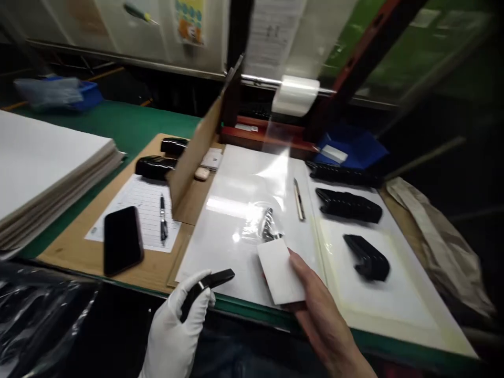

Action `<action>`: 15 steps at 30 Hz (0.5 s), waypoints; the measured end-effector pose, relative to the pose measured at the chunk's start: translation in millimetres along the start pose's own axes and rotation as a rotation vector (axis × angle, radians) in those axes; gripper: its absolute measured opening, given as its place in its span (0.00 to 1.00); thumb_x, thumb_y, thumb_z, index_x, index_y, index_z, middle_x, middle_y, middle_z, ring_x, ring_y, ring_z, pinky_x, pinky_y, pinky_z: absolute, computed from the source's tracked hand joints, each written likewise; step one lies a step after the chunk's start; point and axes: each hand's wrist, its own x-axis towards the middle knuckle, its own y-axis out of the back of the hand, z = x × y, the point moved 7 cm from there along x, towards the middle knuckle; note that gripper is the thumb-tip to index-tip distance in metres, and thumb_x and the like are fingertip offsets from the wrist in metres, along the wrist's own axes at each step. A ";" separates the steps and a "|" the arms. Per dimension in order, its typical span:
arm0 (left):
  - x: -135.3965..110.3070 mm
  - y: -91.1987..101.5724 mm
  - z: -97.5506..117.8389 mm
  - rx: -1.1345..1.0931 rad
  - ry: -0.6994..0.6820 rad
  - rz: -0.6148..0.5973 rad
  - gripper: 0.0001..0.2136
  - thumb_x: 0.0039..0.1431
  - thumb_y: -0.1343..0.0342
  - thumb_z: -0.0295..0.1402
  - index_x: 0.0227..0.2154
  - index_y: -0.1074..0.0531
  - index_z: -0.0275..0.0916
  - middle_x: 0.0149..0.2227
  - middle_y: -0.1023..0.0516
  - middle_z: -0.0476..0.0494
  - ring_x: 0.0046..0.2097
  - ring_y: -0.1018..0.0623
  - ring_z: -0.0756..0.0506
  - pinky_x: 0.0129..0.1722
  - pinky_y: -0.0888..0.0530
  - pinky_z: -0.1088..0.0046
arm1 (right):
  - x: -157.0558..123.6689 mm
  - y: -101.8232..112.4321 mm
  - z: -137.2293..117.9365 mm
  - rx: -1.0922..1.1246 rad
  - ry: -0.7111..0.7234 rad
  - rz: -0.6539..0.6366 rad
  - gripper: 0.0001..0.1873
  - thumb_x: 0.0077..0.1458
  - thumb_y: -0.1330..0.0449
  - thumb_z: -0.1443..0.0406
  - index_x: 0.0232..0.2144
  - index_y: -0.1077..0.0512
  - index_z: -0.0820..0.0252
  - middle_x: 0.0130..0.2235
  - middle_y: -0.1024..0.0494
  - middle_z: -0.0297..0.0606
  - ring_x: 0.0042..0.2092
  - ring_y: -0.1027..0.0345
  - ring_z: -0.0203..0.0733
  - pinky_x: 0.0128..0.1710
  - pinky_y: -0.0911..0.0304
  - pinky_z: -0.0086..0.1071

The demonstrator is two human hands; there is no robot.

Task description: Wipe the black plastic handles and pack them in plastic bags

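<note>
1. The gloved left hand (177, 331) pinches a slim black plastic piece (207, 284) in its fingers.
2. The bare right hand (321, 310) cradles a white foam pad (280, 271), fingers curled behind it.
3. Just beyond the pad, a clear plastic bag (252, 228) of small dark parts lies on a white board (224, 231).

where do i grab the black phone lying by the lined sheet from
Pinch the black phone by its two long edges, coming from above at the near end. It lies flat, a thin slab with nothing to hook under, and its long sides stand free, so thumb and fingers can close across its width.
</note>
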 end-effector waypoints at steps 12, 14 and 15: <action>-18.4 -82.0 58.8 0.123 -0.653 -0.211 0.18 0.62 0.39 0.26 0.53 0.26 0.49 0.45 0.16 0.51 0.43 0.16 0.50 0.47 0.21 0.80 | -45.4 27.9 -16.9 -1.069 0.816 0.312 0.18 0.65 0.44 0.53 0.53 0.27 0.50 0.60 0.28 0.43 0.59 0.33 0.57 0.53 0.32 0.55; -20.9 -86.5 63.0 0.120 -0.669 -0.218 0.17 0.61 0.39 0.27 0.52 0.24 0.46 0.42 0.15 0.48 0.40 0.16 0.48 0.44 0.21 0.79 | -57.9 19.2 -30.0 -1.005 0.899 0.281 0.18 0.67 0.45 0.58 0.57 0.30 0.48 0.60 0.28 0.42 0.58 0.31 0.54 0.50 0.28 0.50; -19.4 -88.2 62.3 0.114 -0.610 -0.228 0.13 0.61 0.38 0.28 0.48 0.21 0.44 0.39 0.14 0.48 0.37 0.16 0.47 0.41 0.20 0.78 | -67.3 9.4 -37.1 -0.988 0.985 0.235 0.21 0.66 0.44 0.59 0.60 0.33 0.46 0.61 0.29 0.42 0.58 0.30 0.54 0.48 0.27 0.47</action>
